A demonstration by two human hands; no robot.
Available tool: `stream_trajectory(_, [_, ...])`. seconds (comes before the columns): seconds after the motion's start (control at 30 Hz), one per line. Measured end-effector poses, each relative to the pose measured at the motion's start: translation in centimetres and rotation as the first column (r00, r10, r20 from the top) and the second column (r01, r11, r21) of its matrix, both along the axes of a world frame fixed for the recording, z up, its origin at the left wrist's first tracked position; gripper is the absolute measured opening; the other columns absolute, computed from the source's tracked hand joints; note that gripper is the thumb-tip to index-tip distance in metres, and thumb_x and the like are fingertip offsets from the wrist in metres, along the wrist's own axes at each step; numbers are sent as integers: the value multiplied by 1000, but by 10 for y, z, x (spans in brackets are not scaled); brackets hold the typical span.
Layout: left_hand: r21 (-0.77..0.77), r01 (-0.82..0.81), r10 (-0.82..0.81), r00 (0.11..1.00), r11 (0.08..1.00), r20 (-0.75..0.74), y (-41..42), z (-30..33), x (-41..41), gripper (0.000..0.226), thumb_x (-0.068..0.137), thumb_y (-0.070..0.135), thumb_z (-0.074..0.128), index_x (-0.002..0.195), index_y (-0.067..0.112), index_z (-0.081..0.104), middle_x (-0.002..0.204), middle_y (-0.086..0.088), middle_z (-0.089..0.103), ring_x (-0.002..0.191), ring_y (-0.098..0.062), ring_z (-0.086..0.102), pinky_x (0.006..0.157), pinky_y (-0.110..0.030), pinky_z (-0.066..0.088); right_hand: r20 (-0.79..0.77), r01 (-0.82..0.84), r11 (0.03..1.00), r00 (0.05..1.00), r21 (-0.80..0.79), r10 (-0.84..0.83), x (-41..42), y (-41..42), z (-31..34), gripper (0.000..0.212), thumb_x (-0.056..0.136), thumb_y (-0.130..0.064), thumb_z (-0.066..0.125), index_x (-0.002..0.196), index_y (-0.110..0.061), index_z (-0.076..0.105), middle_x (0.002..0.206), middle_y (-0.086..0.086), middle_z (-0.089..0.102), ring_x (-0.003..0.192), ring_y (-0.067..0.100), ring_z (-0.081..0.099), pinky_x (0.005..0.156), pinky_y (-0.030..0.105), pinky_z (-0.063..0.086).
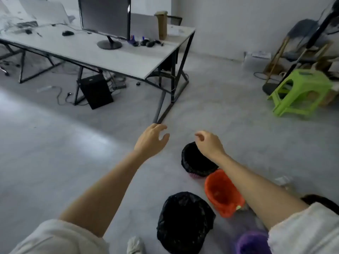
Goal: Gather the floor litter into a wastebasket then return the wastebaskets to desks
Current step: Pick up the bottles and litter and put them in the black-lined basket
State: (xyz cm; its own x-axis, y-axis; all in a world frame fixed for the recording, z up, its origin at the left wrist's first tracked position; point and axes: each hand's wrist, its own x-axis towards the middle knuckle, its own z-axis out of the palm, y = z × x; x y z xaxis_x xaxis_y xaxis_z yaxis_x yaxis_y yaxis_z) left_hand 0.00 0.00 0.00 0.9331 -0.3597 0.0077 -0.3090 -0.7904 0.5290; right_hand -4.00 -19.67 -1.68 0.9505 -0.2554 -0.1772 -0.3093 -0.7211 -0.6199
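Note:
Several wastebaskets stand on the grey floor in front of me. The far one (192, 162) has a black liner over a pink rim. An orange-lined basket (220, 193) sits just behind it, a black-lined one (181, 222) is nearest, and a purple one (251, 242) shows at the bottom edge. My right hand (209, 143) hovers over the far basket's rim, fingers loosely curled and holding nothing. My left hand (152, 140) hangs in the air to the left of it, fingers relaxed and empty. A crumpled white paper (282, 180) lies on the floor to the right.
A white desk (128, 59) with black legs stands ahead, carrying a monitor (105, 17) and small items; a black computer tower (96, 90) and cables lie under it. A green plastic stool (300, 90) and chairs are at the right. My white shoe (134, 244) is below.

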Motion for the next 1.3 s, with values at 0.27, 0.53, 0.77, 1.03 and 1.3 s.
stream_trajectory(0.27, [-23,-59,53,978,998,-201,106,-62,42,37,94,29,52,126,11,57,128,-9,58,114,-24,58,97,-31,43,-224,176,960,966,216,-126,44,134,-59,33,96,-15,46,126,-7,58,129,12,60,122,28,54,102,37,43])
stream_trajectory(0.53, [10,36,-30,933,999,-359,84,-101,126,40,94,30,52,127,9,56,128,-10,57,115,-26,57,100,-35,45,-314,333,908,916,254,-248,103,129,-99,34,95,-14,46,126,-7,57,131,9,59,121,24,54,98,31,42])
stream_trajectory(0.77, [85,185,-126,877,979,-463,9,-126,234,40,94,30,52,129,10,54,131,-10,56,116,-26,56,98,-33,44,-370,464,845,859,266,-355,190,55,-131,35,95,-16,42,125,-9,59,128,10,61,119,27,55,100,37,45])
stream_trajectory(1.03, [193,411,-279,831,891,-482,-145,-129,401,36,95,28,49,125,11,57,128,-9,59,114,-27,58,95,-33,45,-443,669,682,728,295,-522,305,-72,-143,33,95,-15,42,119,-2,60,124,13,62,115,30,56,99,39,44])
stream_trajectory(1.3, [144,648,-454,658,748,-602,-298,-141,470,36,95,26,46,128,14,54,132,-8,55,119,-25,54,94,-31,44,-497,851,458,524,258,-692,342,-188,-154,30,95,-15,43,117,-11,61,110,8,62,99,23,59,85,31,44])
